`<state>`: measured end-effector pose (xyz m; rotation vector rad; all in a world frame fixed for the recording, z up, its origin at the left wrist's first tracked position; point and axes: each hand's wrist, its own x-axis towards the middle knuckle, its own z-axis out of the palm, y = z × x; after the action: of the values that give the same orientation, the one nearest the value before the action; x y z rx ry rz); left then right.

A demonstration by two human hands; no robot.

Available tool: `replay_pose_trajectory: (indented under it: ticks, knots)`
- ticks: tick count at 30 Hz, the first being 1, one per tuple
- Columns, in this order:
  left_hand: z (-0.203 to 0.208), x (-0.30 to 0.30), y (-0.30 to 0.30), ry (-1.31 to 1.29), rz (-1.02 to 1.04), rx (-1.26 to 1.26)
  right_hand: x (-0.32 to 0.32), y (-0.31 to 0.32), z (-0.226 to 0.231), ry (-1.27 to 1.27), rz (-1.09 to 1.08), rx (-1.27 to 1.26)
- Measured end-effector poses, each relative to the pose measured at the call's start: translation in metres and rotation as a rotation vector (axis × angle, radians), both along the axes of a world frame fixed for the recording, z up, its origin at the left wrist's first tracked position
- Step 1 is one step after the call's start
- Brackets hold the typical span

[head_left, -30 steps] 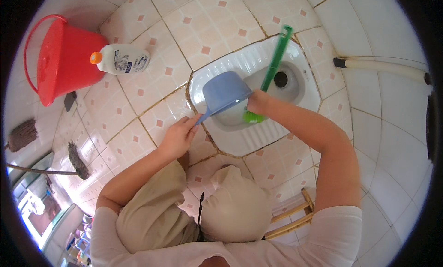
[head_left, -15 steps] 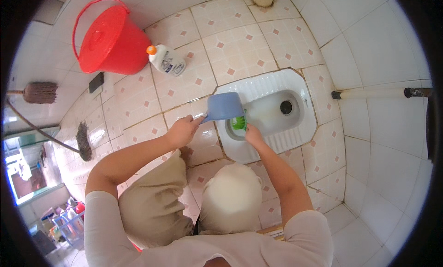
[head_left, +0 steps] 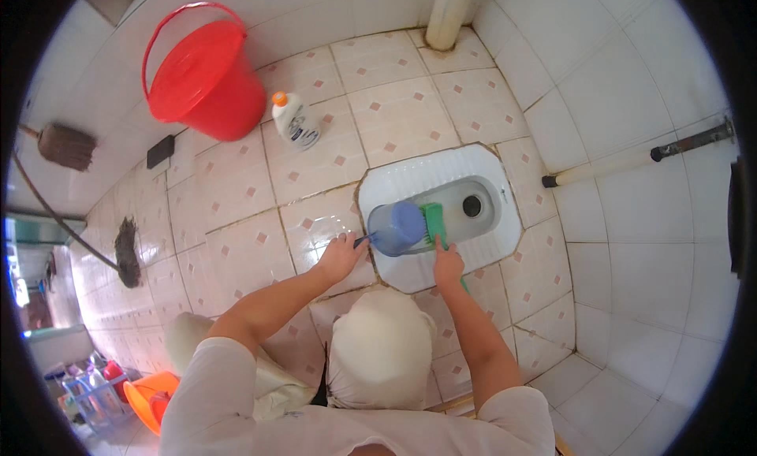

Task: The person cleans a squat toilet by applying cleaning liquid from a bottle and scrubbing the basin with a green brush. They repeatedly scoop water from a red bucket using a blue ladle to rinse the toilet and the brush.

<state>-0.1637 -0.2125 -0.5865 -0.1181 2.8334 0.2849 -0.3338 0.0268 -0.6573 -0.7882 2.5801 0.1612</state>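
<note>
In my left hand [head_left: 343, 257] is the handle of a blue plastic water dipper [head_left: 394, 229], the fingers wrapped round it. The dipper hangs tilted over the near left end of a white squat toilet [head_left: 505, 245]. My right hand [head_left: 449, 265] grips a green scrub brush [head_left: 434, 219], its bristles turned toward the dipper and its handle end showing below the hand. Brush head and dipper lie side by side over the bowl. Whether they touch, I cannot tell, nor whether water is in the dipper. The dark drain hole [head_left: 471, 206] lies to their right.
A lidded red bucket [head_left: 209, 81] and a white bottle with an orange cap [head_left: 297, 123] stand far left. A broom [head_left: 68, 146] and a mop [head_left: 128, 253] are at the left. A pipe [head_left: 603, 168] runs along the right wall. An orange basin [head_left: 148, 399] sits lower left.
My left hand has turned the dipper and brought it lower, toward me. The brush now shows clear of the dipper, on its right, with its head raised. The view has shifted slightly.
</note>
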Motion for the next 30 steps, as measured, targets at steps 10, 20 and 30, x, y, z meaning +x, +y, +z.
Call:
replay_pose_trajectory:
  ticks: [10, 20, 30]
  knots:
    - [-0.003, 0.047, -0.044, 0.042, 0.061, 0.182, 0.013, -0.037, 0.011, 0.059, 0.031, -0.091]
    - [0.194, 0.273, -0.217, 0.112, 0.914, 1.035, 0.034, -0.194, 0.16, -0.493, 0.423, -0.496]
    - [0.315, 0.656, 0.012, 0.588, 2.067, 0.007, 0.373, -0.427, 0.262, -0.264, 1.603, -0.333]
